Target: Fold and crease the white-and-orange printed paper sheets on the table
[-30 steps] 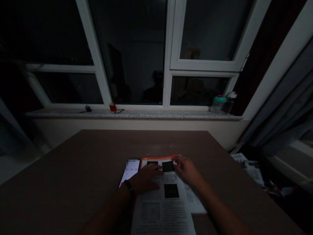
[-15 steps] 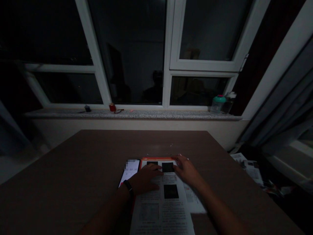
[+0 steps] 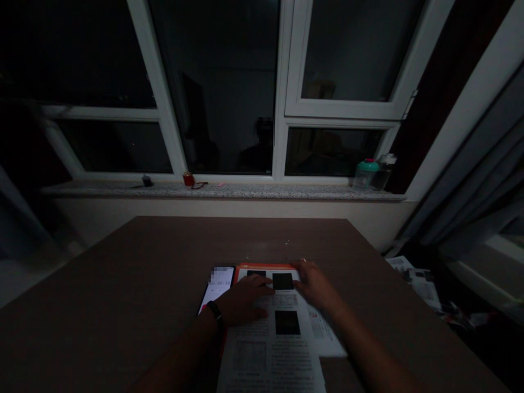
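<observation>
From where I stand, the printed page [image 3: 290, 357] lies at six o'clock on the desk [image 3: 164, 262], over an orange cover [image 3: 266, 266]; I'd judge the step in hand is steadying and lining up its top edge; the next move seems to call for light, even pressure; the left hand [image 3: 244, 302], at ten o'clock on the page, has its fingers loosely spread, gripping nothing; the right hand [image 3: 315, 281], at one o'clock, has its fingers bent at the corner, though I cannot tell whether they pinch it; the page looks white, with text columns and dark pictures.
</observation>
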### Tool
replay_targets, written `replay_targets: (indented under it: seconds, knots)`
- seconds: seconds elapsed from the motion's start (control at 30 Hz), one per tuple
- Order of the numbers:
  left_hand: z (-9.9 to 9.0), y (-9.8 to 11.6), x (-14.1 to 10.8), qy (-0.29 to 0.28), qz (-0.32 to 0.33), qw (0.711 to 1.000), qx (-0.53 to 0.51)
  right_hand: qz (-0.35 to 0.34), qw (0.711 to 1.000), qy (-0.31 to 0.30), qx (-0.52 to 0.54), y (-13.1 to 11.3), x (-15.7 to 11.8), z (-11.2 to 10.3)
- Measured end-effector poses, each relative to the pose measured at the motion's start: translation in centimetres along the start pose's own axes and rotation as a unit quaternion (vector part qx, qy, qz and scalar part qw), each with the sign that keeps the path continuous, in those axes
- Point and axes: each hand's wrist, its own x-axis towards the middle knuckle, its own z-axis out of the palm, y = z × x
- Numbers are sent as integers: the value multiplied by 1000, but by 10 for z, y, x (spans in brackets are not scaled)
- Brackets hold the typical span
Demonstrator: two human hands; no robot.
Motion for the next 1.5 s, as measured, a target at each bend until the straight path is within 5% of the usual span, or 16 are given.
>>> replay_targets:
  seconds: [0.63,1.5]
  knots:
    - [-1,-1,0,-17,10,1000,-1,-53,998,-25,11,5,3,-14]
    - [-9,12,0,7,17,1000,-12,38,997,-43,-47,5,1,-16]
